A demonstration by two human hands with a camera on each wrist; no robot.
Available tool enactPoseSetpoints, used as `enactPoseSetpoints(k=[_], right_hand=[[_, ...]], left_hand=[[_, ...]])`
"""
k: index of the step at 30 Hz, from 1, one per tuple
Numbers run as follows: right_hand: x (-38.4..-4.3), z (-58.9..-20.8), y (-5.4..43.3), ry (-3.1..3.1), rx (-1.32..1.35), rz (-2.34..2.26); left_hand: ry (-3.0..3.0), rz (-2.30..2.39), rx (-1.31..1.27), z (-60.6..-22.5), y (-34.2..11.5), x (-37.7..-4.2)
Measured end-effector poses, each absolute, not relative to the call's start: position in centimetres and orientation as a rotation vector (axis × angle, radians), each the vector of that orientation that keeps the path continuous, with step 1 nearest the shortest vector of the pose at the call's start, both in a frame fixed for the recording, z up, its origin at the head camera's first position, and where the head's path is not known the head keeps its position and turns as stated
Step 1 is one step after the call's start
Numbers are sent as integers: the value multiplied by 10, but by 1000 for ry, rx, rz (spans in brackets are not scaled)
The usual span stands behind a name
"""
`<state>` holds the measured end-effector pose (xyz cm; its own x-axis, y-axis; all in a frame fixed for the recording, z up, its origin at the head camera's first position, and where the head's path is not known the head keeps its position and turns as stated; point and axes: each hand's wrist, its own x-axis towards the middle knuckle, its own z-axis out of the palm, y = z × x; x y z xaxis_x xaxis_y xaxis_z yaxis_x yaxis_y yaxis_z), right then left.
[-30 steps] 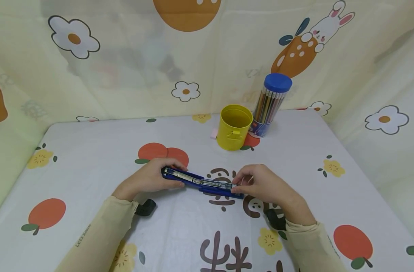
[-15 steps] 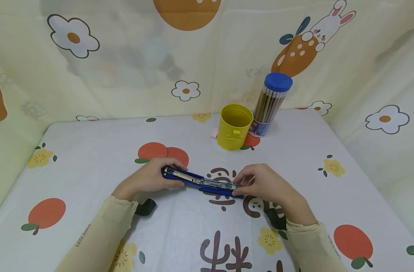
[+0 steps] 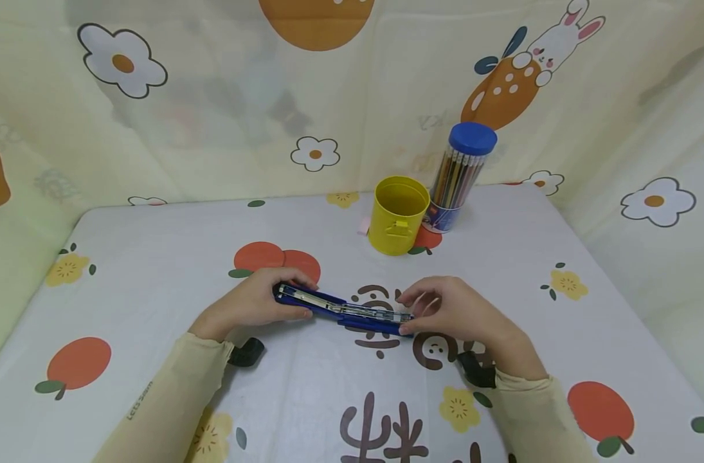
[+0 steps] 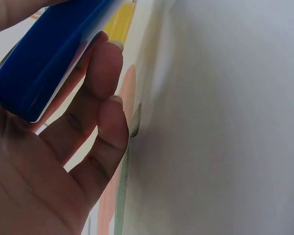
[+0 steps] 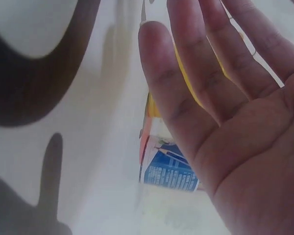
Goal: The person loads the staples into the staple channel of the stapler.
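A blue stapler [image 3: 363, 317] lies unfolded nearly flat, its silver staple channel facing up. My left hand [image 3: 261, 299] grips the stapler's left end between thumb and fingers; the left wrist view shows the blue casing [image 4: 49, 58] in the hand, its lower fingers loosely bent beside it. At the other end, my right hand [image 3: 458, 308] has its thumb tip right at the near edge of the base. Its index fingertip stands a little apart beyond the far edge. In the right wrist view, the right hand's fingers [image 5: 191, 73] are extended, and the stapler is hidden.
Behind the stapler stands a yellow metal bucket [image 3: 395, 225]. A clear tube of pencils [image 3: 458, 180] with a blue lid is beside it. A small pink piece [image 3: 364, 226] shows at the bucket's left. The tabletop has a printed cloth [image 3: 172, 263], and a patterned curtain [image 3: 224, 116] hangs behind.
My right hand has shifted slightly right along the stapler, its thumb and index finger spreading wider apart. More of the silver channel shows at that end. My left hand has kept its grip.
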<state>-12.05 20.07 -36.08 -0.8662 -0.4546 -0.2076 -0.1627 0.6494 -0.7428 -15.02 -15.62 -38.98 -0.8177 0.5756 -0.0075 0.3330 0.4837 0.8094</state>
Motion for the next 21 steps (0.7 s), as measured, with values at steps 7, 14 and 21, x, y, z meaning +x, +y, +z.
enactPoseSetpoints(k=[7,14,21], right_hand=[[-122,-363,205,2463,-495,-1117],[-125,-370,210,2426,-473,-1189],[-126,-376,214,2408,-467,-1218]], left_hand=[[2434,1295,763,-388,-162,-150],[2439,1304,791,-389,-167,-154],[2448,1293,776,-387,-168,-154]])
